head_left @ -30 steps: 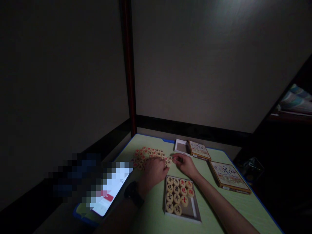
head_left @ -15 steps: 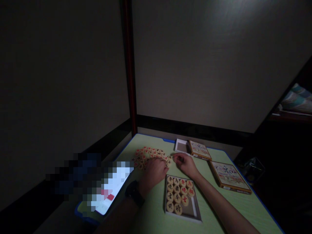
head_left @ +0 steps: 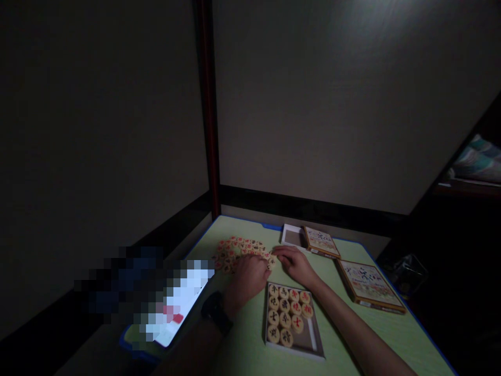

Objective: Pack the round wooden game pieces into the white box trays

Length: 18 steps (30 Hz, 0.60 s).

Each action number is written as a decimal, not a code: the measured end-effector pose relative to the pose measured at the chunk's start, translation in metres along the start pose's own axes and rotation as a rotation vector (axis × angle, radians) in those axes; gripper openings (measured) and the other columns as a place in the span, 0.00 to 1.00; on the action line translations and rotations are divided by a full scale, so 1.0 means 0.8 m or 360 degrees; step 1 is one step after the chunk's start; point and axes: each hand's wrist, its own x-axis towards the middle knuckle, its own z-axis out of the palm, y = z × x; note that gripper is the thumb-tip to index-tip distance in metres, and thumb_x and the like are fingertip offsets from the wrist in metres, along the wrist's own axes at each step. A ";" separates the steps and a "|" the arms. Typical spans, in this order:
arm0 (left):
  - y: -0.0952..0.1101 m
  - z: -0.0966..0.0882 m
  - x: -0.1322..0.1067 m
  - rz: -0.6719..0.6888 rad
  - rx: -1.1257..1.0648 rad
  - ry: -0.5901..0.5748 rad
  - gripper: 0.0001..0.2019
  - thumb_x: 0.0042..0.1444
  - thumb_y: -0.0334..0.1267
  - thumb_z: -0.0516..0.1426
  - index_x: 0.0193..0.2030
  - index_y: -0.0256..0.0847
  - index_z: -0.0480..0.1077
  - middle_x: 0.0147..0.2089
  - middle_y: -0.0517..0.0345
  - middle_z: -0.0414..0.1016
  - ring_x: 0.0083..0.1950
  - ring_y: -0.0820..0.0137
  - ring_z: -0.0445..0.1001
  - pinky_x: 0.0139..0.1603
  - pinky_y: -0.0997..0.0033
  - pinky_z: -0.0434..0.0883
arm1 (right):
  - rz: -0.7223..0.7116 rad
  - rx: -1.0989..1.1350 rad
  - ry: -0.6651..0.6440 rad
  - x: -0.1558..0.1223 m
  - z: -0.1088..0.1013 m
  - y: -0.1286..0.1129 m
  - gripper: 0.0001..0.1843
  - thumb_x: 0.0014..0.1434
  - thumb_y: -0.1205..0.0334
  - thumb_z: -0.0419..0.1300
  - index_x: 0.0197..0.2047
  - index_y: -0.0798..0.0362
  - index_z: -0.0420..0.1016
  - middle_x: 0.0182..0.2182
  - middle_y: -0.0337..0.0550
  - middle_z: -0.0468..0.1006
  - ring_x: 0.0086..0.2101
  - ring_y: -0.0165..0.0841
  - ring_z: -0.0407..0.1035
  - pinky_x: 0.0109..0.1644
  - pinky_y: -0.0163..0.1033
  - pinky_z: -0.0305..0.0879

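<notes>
A heap of round wooden chess pieces (head_left: 238, 249) with red and black characters lies on the green table (head_left: 352, 334). My left hand (head_left: 247, 279), a dark watch on its wrist, rests curled at the heap's near edge. Just to its right, my right hand (head_left: 294, 263) lies over the pieces at the heap's right end, fingers bent. What either hand holds is hidden. Below the hands a shallow box tray (head_left: 315, 342) holds several pieces in neat rows.
A lit phone (head_left: 178, 308) lies at the table's left edge. Two printed box lids (head_left: 321, 242) (head_left: 370, 286) and a white tray (head_left: 290, 235) sit at the back right. Walls and a dark red post (head_left: 207, 109) close in behind.
My right hand has slid slightly left and flattened over the pieces. The left hand has barely moved.
</notes>
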 end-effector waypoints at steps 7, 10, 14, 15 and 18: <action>0.002 -0.002 -0.002 -0.0011 -0.0016 -0.0027 0.10 0.61 0.37 0.54 0.39 0.38 0.77 0.43 0.47 0.80 0.46 0.63 0.77 0.50 0.65 0.70 | 0.0026 0.0005 -0.0057 0.000 -0.003 -0.003 0.16 0.58 0.71 0.54 0.41 0.48 0.82 0.43 0.43 0.84 0.44 0.38 0.76 0.52 0.47 0.67; 0.001 -0.003 -0.002 -0.0060 -0.0026 0.0004 0.10 0.59 0.38 0.55 0.38 0.39 0.78 0.41 0.48 0.81 0.44 0.63 0.77 0.48 0.66 0.70 | 0.0057 0.0003 -0.0055 -0.001 -0.003 -0.004 0.16 0.58 0.71 0.55 0.41 0.48 0.82 0.42 0.43 0.84 0.44 0.38 0.76 0.52 0.46 0.67; -0.004 -0.010 -0.001 -0.0158 -0.0031 0.0057 0.10 0.56 0.36 0.55 0.37 0.40 0.78 0.40 0.48 0.80 0.43 0.62 0.77 0.47 0.66 0.70 | 0.0071 0.0029 -0.0034 -0.002 -0.002 -0.004 0.16 0.57 0.71 0.55 0.40 0.48 0.83 0.42 0.44 0.84 0.44 0.39 0.76 0.52 0.47 0.67; -0.005 -0.013 -0.001 -0.0184 -0.0026 0.0060 0.10 0.57 0.35 0.54 0.38 0.40 0.78 0.40 0.48 0.80 0.42 0.62 0.78 0.47 0.66 0.70 | 0.0073 0.0040 -0.0035 -0.002 -0.002 -0.004 0.16 0.57 0.71 0.55 0.39 0.48 0.83 0.42 0.44 0.84 0.44 0.39 0.76 0.53 0.47 0.67; -0.010 -0.018 -0.001 -0.0240 -0.0014 0.0048 0.12 0.58 0.34 0.52 0.39 0.40 0.78 0.41 0.47 0.80 0.42 0.62 0.77 0.46 0.65 0.70 | 0.0093 0.0055 -0.0039 -0.002 -0.002 -0.004 0.15 0.57 0.70 0.56 0.39 0.48 0.83 0.41 0.43 0.84 0.43 0.39 0.76 0.53 0.47 0.68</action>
